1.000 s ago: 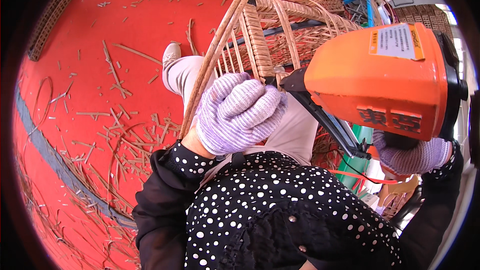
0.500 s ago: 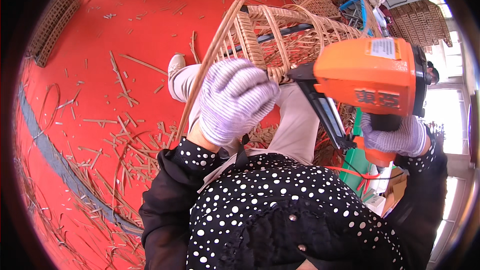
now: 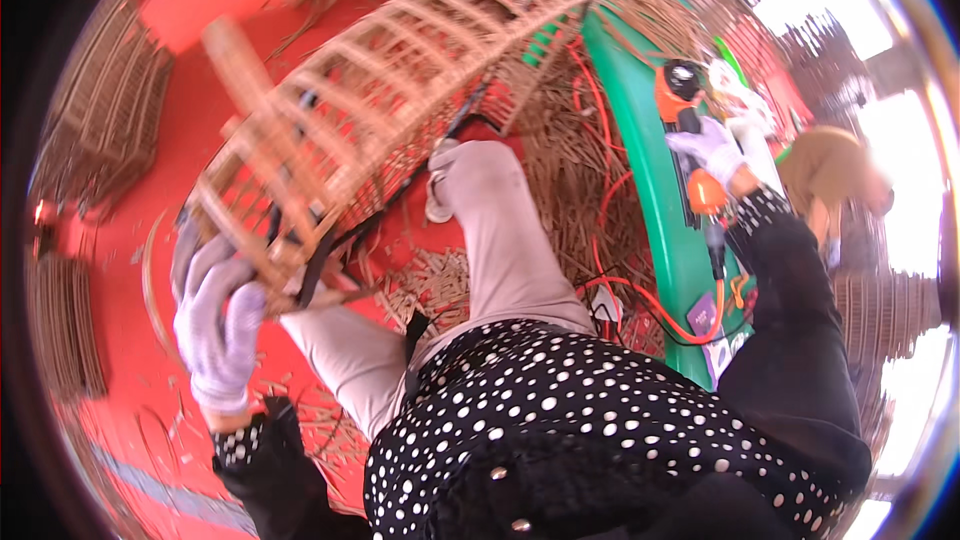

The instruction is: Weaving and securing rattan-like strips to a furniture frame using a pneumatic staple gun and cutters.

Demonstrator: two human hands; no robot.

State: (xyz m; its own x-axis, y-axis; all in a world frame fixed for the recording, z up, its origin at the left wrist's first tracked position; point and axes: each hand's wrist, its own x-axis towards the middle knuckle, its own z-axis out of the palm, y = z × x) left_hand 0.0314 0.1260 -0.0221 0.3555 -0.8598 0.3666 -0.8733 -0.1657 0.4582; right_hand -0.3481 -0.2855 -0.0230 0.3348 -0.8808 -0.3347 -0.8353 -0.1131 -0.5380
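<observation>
At the left, my left hand, in a striped white-lilac knit glove, grips the near corner of a long woven wicker frame with its fingers bent round the edge. The frame slants from that hand up to the far right, above my legs. My right hand, gloved alike, is round the handle of an orange and black nail gun at the right. The gun is upright over a green bench; whether it rests there cannot be made out. Motion smears the frame's left end.
An orange air hose runs from the gun along the bench. Wicker offcuts lie heaped beside it on the red floor. Stacked wicker panels stand at the left. Another person bends over at the far right.
The nail gun has moved away from the wicker to the right, over the green bench. My left hand has moved left and taken the frame's corner; the frame has swung leftward. My view has turned.
</observation>
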